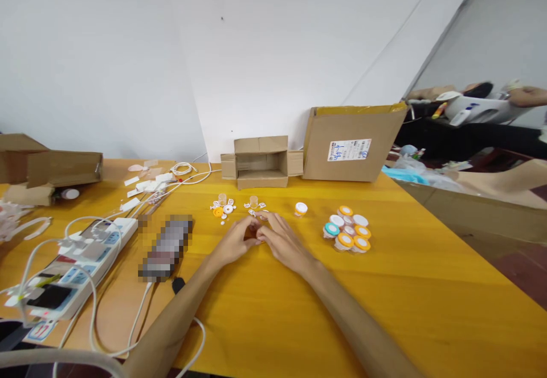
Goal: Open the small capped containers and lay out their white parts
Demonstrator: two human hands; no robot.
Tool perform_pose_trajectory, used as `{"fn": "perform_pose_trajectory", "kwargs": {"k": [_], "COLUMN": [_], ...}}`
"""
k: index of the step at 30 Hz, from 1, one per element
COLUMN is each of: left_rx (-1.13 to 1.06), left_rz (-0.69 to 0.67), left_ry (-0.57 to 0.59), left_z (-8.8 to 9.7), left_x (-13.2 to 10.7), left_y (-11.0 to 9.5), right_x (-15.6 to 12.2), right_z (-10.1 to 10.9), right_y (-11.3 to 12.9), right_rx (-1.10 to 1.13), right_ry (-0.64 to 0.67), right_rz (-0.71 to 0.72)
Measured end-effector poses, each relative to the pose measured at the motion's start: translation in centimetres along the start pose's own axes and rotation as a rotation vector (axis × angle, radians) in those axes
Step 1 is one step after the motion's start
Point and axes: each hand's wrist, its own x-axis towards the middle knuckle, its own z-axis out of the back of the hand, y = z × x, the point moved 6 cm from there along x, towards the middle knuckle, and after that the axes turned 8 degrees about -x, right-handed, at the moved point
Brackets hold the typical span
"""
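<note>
Holding the left hand (233,244) and the right hand (283,244) close together above the table (265,321), curling both inward, with the grip too hidden to tell whether grasping anything. Working just short of 2 clear cups (253,201), loose white pieces (228,209) and 1 orange ring (218,212). Having 1 lidded jar (301,208) standing near the right hand, more jars (346,239) clustering farther right, and a power strip (128,228) lying far left.

Sticker (41,330) by power strip (96,261), perhaps "17"; box label (349,150) illegible.
</note>
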Motion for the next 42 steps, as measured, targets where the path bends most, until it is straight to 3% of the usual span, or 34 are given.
{"fn": "perform_pose_trajectory", "kwargs": {"k": [8,14,23,32,42], "left_rx": [-0.029,0.019,0.261,0.075,-0.014], "left_rz": [0.000,-0.019,-0.049,0.034,0.035], "left_ry": [0.008,0.033,0.055,0.065,0.076], "left_z": [0.0,-0.2,-0.6,-0.9,-1.0], "left_x": [0.0,-0.1,-0.2,-0.2,-0.2], "left_y": [-0.3,-0.3,-0.4,0.3,0.0], "right_x": [0.2,0.2,-0.2,-0.2,-0.1], "right_z": [0.6,1.0,0.0,-0.2,0.1], "right_y": [0.4,0.5,0.2,0.2,0.2], "right_rx": [-0.119,-0.089,-0.021,0.055,0.004], "right_ry": [0.111,0.150,0.088,0.056,0.072], "right_rz": [0.064,0.051,-0.014,-0.050,-0.012]}}
